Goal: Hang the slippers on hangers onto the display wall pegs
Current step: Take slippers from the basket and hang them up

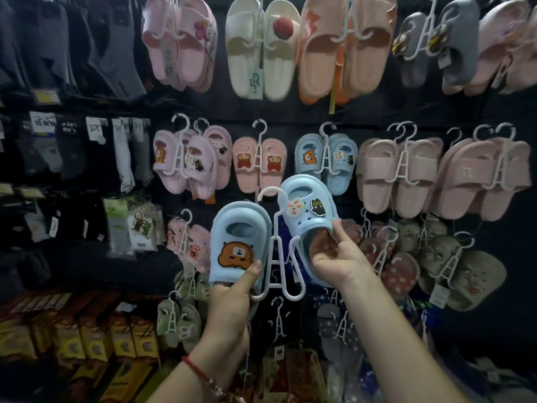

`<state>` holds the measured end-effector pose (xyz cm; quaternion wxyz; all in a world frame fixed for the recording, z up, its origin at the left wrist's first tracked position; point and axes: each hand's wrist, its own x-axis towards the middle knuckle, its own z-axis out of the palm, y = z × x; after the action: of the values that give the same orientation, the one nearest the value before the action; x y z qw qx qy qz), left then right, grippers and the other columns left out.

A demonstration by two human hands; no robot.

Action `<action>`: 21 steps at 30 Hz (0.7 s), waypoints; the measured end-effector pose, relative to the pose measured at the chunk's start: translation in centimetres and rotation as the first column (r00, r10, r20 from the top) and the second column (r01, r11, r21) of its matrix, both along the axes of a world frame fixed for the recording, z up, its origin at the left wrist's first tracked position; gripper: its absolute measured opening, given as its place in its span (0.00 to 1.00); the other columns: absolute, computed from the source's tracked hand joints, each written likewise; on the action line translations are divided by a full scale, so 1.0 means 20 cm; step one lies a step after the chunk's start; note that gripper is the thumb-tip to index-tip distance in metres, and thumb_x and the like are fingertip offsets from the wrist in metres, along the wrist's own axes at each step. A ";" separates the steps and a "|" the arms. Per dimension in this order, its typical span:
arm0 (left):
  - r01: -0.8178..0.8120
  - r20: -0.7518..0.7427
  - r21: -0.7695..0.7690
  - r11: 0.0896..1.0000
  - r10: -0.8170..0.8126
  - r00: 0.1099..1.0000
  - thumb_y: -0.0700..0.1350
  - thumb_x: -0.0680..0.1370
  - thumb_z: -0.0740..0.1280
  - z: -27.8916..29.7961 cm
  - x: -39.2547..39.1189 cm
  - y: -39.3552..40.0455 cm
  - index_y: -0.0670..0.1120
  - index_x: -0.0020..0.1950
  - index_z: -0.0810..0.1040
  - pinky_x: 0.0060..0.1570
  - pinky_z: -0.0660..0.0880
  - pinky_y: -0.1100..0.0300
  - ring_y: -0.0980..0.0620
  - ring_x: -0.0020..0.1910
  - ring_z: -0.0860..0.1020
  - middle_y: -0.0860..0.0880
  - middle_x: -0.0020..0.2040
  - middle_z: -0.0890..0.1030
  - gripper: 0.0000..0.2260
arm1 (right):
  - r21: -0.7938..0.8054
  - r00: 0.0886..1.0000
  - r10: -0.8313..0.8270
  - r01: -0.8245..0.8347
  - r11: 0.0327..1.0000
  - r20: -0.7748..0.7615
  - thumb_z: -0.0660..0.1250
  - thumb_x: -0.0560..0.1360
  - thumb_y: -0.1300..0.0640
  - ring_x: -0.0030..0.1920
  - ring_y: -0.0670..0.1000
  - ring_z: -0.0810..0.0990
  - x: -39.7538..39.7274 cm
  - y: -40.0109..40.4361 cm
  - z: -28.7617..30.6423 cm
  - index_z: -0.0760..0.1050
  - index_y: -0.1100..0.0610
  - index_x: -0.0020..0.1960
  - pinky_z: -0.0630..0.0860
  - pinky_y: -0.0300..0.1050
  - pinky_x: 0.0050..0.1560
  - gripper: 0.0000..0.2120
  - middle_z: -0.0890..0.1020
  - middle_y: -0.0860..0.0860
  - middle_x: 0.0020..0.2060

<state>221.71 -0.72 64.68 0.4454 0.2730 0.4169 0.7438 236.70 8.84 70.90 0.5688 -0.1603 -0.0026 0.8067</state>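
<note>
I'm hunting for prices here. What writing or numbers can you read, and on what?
"128": handwritten on the paper tag hanging from the cream slippers; a guess, the scrawl is loose.
Sock labels, left shelves: blurred, unreadable.
Yellow shelf tags: too blurred.
Boxes, lower left: print unreadable.

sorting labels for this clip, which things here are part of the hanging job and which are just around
Job: left hand holding bear slipper; right hand holding cat slipper; white hanger between them.

Around: hung blue pair, pink pairs, socks, boxes.
</note>
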 end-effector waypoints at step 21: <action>-0.071 0.097 -0.118 0.990 0.083 0.992 0.41 0.74 0.76 -0.09 -0.07 0.06 0.38 0.56 0.83 0.54 0.81 0.45 0.41 0.51 0.85 0.41 0.50 0.86 0.13 | -0.052 0.985 0.167 -0.164 0.985 0.044 0.77 0.64 0.57 0.31 0.51 0.84 -0.13 -0.16 -0.16 0.82 0.64 0.49 0.80 0.36 0.28 0.16 0.86 0.57 0.42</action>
<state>220.27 0.54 62.84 0.4517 0.1925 0.4458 0.7484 234.09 5.56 67.74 0.4956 -0.1926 -0.0101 0.8469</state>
